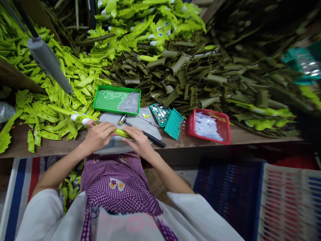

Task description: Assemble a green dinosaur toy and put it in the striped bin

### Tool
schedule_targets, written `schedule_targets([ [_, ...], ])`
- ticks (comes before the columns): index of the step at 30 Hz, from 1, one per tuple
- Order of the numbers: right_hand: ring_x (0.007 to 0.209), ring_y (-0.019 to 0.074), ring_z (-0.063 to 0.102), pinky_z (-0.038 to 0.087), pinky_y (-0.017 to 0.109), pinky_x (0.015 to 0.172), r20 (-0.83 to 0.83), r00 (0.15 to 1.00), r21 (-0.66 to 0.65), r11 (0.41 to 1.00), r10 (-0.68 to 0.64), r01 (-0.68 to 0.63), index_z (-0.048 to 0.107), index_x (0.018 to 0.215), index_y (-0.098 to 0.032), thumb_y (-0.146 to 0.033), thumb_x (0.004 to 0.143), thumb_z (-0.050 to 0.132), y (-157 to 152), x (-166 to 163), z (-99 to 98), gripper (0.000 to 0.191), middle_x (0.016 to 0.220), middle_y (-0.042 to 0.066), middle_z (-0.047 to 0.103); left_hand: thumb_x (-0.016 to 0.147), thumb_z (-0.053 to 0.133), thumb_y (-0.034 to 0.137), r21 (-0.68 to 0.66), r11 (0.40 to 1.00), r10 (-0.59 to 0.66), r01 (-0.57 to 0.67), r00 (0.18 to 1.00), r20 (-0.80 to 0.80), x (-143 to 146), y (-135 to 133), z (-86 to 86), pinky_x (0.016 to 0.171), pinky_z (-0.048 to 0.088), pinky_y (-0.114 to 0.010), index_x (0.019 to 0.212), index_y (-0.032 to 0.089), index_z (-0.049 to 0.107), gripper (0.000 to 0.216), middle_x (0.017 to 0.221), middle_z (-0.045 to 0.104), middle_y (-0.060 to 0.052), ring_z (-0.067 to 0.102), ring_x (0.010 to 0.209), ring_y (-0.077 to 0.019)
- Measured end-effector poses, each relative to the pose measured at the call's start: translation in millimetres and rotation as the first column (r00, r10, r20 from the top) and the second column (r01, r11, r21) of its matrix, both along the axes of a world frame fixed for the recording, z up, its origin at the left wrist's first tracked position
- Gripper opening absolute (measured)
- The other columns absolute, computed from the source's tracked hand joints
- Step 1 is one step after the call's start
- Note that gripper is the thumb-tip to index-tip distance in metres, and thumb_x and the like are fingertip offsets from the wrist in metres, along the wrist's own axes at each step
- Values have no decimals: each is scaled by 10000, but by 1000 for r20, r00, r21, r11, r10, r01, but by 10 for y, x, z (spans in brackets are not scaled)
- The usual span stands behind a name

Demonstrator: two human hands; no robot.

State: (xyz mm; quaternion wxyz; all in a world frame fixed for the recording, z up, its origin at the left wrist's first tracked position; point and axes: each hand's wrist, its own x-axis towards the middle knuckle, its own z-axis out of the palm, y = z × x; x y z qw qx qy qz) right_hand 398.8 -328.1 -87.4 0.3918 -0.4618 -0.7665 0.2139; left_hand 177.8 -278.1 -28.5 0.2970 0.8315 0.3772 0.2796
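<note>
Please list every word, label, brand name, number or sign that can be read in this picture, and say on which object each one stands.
None can be read.
The white garment on the person's lap bears a pink print, too blurred to read.
The purple checked cloth has only a small picture patch, no letters.
The green tray, red basket and lime plastic parts show no text.

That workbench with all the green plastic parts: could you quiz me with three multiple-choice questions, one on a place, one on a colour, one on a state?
1. Where is the hammer?
A. in the red basket
B. on the grey mat beside the right hand
C. on the floor

2. What colour is the tray holding the small silver pieces?
A. green
B. blue
C. white

3. What are the hands doing?
A. hanging free
B. both resting on a lime-green part
C. gripping the hammer

Answers: 1 B, it lies by the right hand. 2 A, its rim is green. 3 B, the left hand and right hand press the lime-green part.
</note>
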Motion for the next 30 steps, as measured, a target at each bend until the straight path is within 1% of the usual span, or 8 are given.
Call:
schedule_targets([
  [7, 994, 206, 665, 553, 372, 884, -58, 981, -82, 981, -183, 178, 627, 1172, -204, -318, 869, 591, -167, 354, -286, 325, 1061, 101, 706, 878, 557, 215, 114, 992, -44, 61, 988, -150, 357, -46, 99, 1073, 160, -595, 1124, 190, 631, 257, 1218, 628, -128, 564, 1136, -296],
  [11, 938, 194, 664, 556, 354, 838, -105, 969, -31, 975, -223, 221, 645, 1066, -169, -316, 867, 593, -88, 324, -354, 253, 994, 108, 700, 908, 379, 82, 155, 968, -150, 197, 951, -272, 712, -117, -69, 1038, 266, -485, 1139, 151, 595, 324, 1077, 650, -132, 566, 1112, -266],
  [16, 799, 194, 648, 552, 339, 721, -37, 990, 45, 989, -137, 139, 666, 927, -181, -297, 861, 589, -45, 359, -411, 154, 830, 83, 687, 908, 356, 97, 172, 934, -228, 312, 894, -385, 749, -83, -200, 929, 337, -399, 1024, 127, 621, 290, 928, 645, -118, 589, 956, -247],
  [20, 768, 193, 643, 547, 338, 712, 18, 993, 73, 991, -116, 115, 677, 917, -195, -295, 861, 591, -67, 369, -405, 143, 805, 76, 691, 919, 355, 124, 164, 942, -208, 292, 894, -397, 699, -106, -207, 906, 339, -395, 1081, 121, 627, 316, 1007, 667, -147, 605, 966, -251],
  [23, 847, 204, 664, 555, 361, 765, -16, 994, 55, 992, -109, 110, 677, 1009, -204, -289, 877, 569, -150, 338, -363, 190, 900, 90, 712, 912, 423, 153, 104, 975, -169, 196, 961, -219, 581, -328, -249, 952, 336, -409, 1124, 191, 639, 305, 1104, 673, -126, 604, 1063, -251],
  [26, 877, 209, 682, 560, 386, 781, -29, 985, 150, 974, -170, 173, 659, 1101, -215, -243, 874, 574, -273, 315, -352, 245, 955, 93, 722, 806, 650, 249, -68, 990, 130, -123, 986, 108, 291, -752, -361, 976, 375, -429, 984, 264, 694, 184, 1029, 706, -69, 629, 1031, -250],
  [28, 877, 208, 691, 562, 398, 786, -1, 981, 273, 943, -196, 189, 659, 1106, -235, -205, 856, 598, -324, 339, -384, 259, 961, 82, 730, 708, 752, 303, -382, 823, 545, -421, 776, 317, 49, -1007, -441, 926, 442, -424, 904, 232, 683, 220, 917, 710, -64, 657, 922, -241],
  [30, 911, 204, 694, 561, 399, 812, 48, 985, 367, 920, -163, 134, 661, 1099, -258, -168, 842, 610, -333, 393, -438, 278, 983, 68, 734, 680, 757, 413, -731, 571, 797, -374, 466, 384, -160, -1131, -503, 879, 490, -431, 911, 205, 648, 330, 885, 703, -64, 667, 882, -236],
])
